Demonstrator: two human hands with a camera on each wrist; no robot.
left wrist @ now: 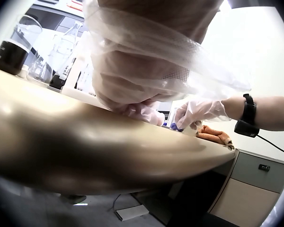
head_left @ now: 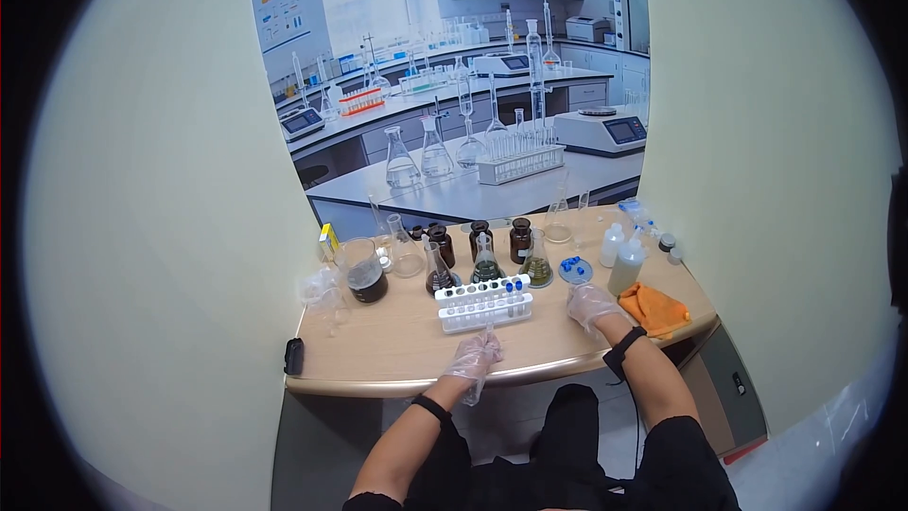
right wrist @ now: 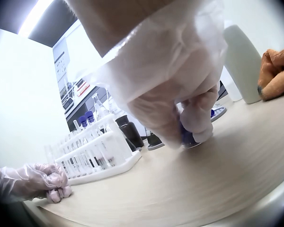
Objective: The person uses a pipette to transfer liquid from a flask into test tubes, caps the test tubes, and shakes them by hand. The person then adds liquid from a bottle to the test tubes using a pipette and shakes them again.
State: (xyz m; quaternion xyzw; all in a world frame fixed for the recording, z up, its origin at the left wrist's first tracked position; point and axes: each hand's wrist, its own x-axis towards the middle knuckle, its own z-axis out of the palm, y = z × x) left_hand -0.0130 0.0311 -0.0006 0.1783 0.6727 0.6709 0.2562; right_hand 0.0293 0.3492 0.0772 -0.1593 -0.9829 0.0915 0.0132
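From here I see the gloved right hand (head_left: 593, 307) with its grip closed to a pinch on a blue cap (right wrist: 186, 136), low at the bench (head_left: 378, 350), just in front of the round dish (head_left: 566, 278) of caps and near an orange cloth (head_left: 654, 310). The left hand (head_left: 476, 357) sits before the white rack (head_left: 484, 323), fingers bent; I can't tell whether its grip holds anything.

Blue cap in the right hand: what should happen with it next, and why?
Maybe the right hand should carry the blue cap toward the white rack, because two tubes there already wear blue tops and others show none.
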